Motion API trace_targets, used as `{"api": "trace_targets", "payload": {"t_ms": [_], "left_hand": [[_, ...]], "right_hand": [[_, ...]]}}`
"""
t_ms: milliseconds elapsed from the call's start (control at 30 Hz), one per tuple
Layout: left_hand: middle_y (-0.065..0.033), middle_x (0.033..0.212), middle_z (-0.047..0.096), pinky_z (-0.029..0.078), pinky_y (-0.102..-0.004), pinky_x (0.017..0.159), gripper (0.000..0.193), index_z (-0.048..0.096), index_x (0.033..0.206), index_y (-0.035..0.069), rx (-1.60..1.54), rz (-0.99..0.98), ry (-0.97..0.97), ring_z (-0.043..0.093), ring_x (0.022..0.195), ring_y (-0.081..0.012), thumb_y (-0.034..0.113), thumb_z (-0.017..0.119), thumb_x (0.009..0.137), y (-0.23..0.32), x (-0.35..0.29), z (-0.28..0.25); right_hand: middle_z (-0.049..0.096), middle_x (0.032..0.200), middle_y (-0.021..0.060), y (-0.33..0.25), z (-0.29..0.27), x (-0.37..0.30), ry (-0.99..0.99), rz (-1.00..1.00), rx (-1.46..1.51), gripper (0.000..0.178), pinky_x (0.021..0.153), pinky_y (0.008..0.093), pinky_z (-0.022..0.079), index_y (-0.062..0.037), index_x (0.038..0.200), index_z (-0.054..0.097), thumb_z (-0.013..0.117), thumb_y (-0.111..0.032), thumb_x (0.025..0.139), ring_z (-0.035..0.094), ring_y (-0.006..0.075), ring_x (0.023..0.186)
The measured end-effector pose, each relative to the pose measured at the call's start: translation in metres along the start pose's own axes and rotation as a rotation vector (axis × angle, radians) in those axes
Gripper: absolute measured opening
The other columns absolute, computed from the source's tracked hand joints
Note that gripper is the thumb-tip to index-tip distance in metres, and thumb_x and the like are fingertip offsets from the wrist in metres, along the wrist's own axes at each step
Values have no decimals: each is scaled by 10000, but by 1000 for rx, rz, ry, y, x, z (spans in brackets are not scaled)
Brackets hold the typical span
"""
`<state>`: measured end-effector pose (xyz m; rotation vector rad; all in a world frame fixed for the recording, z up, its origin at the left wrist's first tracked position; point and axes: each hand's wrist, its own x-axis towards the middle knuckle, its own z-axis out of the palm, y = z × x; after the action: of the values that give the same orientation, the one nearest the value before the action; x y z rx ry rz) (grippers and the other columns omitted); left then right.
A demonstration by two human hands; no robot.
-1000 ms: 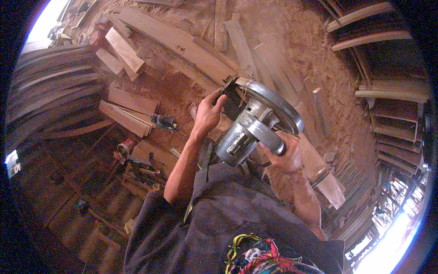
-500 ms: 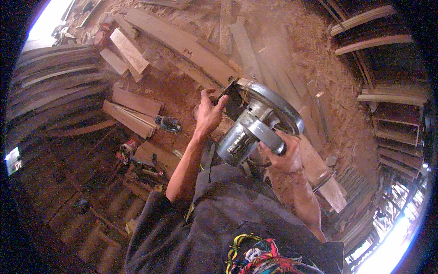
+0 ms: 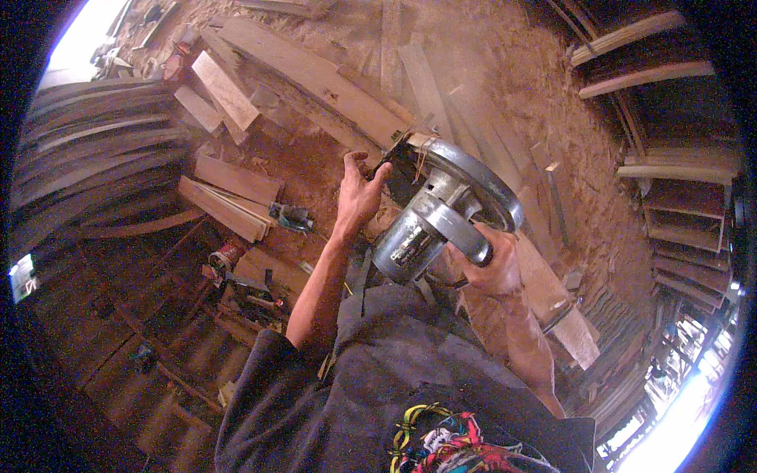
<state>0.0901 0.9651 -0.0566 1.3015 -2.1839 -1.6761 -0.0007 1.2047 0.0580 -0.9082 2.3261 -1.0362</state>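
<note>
Reddish sawdust (image 3: 544,94) coated the ground beyond both my hands, with loose strips of wood (image 3: 426,83) strewn over it. Between the two hands I had the saw (image 3: 441,211), its silver motor (image 3: 404,251) toward my body and its curved guard (image 3: 482,177) on the far side. My right hand (image 3: 493,264) was wrapped around the saw's rear handle (image 3: 467,236). My left hand (image 3: 361,193) was at the saw's dark front edge (image 3: 404,165), thumb apart from the bent fingers; I could not tell whether it pinched that edge or only rested there. A plank (image 3: 315,75) stretched away from the saw, beyond my left hand and off to its left. More wood (image 3: 544,284) showed just right of my right hand; I could not tell whether it was the same piece. Left of my left hand lay a few boards (image 3: 225,205) with a small tool (image 3: 292,217) by their near end, and farther out some pale offcuts (image 3: 225,91). Nearer my body, left of my forearm, was a red can (image 3: 227,256). Stacked lumber (image 3: 87,150) stood far left, racked boards (image 3: 682,167) well right of my right hand.
</note>
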Motion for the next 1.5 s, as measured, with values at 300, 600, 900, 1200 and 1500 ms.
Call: {"api": "trace_targets", "payload": {"t_ms": [300, 600, 900, 1200, 1500], "left_hand": [[-236, 1077, 715, 528, -438, 886, 666, 437, 1367, 15, 0, -3, 29, 714, 895, -324, 414, 746, 933, -2, 4, 2], [-259, 1183, 695, 514, -441, 956, 682, 454, 1360, 21, 48, -6, 68, 697, 1065, -365, 431, 764, 913, -7, 5, 4], [-265, 1279, 664, 501, -452, 1004, 714, 461, 1380, 31, 33, -9, 74, 662, 1163, -389, 439, 783, 891, -11, 9, 6], [-268, 1264, 671, 519, -432, 988, 695, 477, 1368, 35, -62, -21, 69, 682, 1143, -353, 425, 791, 885, -15, 11, 7], [-279, 1197, 689, 540, -414, 923, 684, 480, 1357, 25, 32, 53, 134, 699, 1070, -329, 411, 794, 887, -18, 11, 7]], "right_hand": [[743, 844, 187, -4, -1, 1, -2, -26, -5, 354, 717, 383, 580, 50, 992, 704, 874, -185, 789, 752, 317, 754], [745, 875, 210, -2, 0, 0, 34, -82, -78, 407, 735, 408, 587, 56, 1019, 702, 889, -211, 774, 754, 342, 783], [743, 857, 191, 8, 3, -2, 101, -158, -111, 400, 706, 409, 581, 28, 1015, 708, 890, -230, 768, 740, 345, 740], [729, 858, 197, 6, 0, 1, 27, -136, -52, 375, 684, 421, 578, 19, 996, 691, 889, -191, 756, 735, 362, 745], [724, 849, 199, 5, -1, 2, 22, -154, -92, 364, 690, 416, 572, 15, 984, 686, 887, -175, 748, 736, 364, 761]]}}
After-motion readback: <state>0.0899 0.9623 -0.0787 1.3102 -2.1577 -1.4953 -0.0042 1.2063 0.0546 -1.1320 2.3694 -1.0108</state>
